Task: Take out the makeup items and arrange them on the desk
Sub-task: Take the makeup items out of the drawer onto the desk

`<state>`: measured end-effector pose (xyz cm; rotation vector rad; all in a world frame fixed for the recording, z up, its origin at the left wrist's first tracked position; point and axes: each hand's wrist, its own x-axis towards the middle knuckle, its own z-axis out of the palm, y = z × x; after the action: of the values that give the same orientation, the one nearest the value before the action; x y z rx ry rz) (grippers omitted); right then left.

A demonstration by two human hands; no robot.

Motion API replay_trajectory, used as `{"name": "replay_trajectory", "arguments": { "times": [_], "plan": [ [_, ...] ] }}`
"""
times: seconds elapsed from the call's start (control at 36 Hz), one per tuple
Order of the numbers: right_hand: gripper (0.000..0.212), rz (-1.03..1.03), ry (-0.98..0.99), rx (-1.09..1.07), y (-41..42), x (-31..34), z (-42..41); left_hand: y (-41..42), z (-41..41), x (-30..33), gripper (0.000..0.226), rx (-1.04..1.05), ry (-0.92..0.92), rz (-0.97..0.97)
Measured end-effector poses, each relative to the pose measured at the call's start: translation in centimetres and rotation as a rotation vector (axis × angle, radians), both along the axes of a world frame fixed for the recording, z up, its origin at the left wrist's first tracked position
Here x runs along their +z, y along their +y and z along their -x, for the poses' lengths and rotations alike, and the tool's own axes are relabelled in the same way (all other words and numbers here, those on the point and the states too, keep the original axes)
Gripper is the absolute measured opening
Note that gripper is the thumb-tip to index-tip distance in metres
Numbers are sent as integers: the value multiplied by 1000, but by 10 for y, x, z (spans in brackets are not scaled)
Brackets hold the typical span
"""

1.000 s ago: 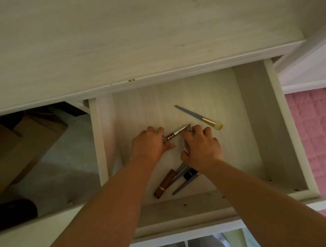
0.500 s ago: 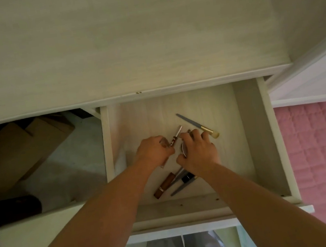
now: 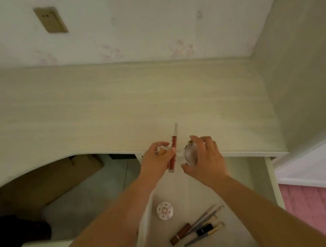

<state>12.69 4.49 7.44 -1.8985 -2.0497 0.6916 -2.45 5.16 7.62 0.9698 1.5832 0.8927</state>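
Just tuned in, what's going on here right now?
A person is emptying an open drawer onto the desk. The left hand grips a slim reddish tube plus another small item I can't make out. The right hand holds a small round mirror. Both hands are at the desk's front edge, nothing set down yet. A round patterned compact and a bunch of brushes and tubes lie in the drawer.

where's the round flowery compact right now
In the head view, the round compact lies in the open drawer near its left wall, beside the left forearm and up-left of the cluster of brushes.
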Motion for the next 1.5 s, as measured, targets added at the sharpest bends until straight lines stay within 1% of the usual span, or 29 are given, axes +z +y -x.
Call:
{"name": "replay_trajectory", "arguments": {
  "times": [0.08,0.19,0.33,0.44,0.58,0.69,0.81,0.94,0.97,1.08,1.17,1.25,1.31,1.39,1.5],
  "plan": [
    [88,-27,3,-3,34,5,17,30,14,5,9,-19,163,-44],
    [78,-19,-67,42,77,0,42,71,34,-1,10,3,311,-27],
    [68,-18,-180,82,121,-18,70,112,53,-16,16,-8,385,25],
    [64,-47,-226,85,150,-32,85,142,66,-30,13,19,423,44],
    [59,-80,-274,86,183,-48,101,176,79,-47,15,-15,526,33],
    [60,-135,-262,34,203,-58,109,198,83,-58,21,-30,598,27],
    [63,-109,-230,22,220,-67,112,216,86,-66,27,-19,664,-14],
    [64,-135,-198,-6,242,-76,115,234,90,-71,27,-1,629,-83],
    [63,-148,-194,-10,245,-78,115,237,90,-75,28,-8,648,-105],
    [62,-157,-209,-30,252,-83,120,243,88,-90,44,-13,830,-162],
    [62,-137,-197,-48,251,-82,121,245,87,-91,46,56,823,-170],
    [63,-79,-219,-3,251,-75,122,245,84,-91,42,102,827,-163],
    [61,-33,-245,54,253,-73,127,246,83,-92,41,101,844,-126],
    [57,-5,-211,76,256,-71,139,246,83,-91,39,87,850,-106],
    [57,22,-156,75,262,-71,139,244,89,-88,41,53,790,-123]
  ]
}}
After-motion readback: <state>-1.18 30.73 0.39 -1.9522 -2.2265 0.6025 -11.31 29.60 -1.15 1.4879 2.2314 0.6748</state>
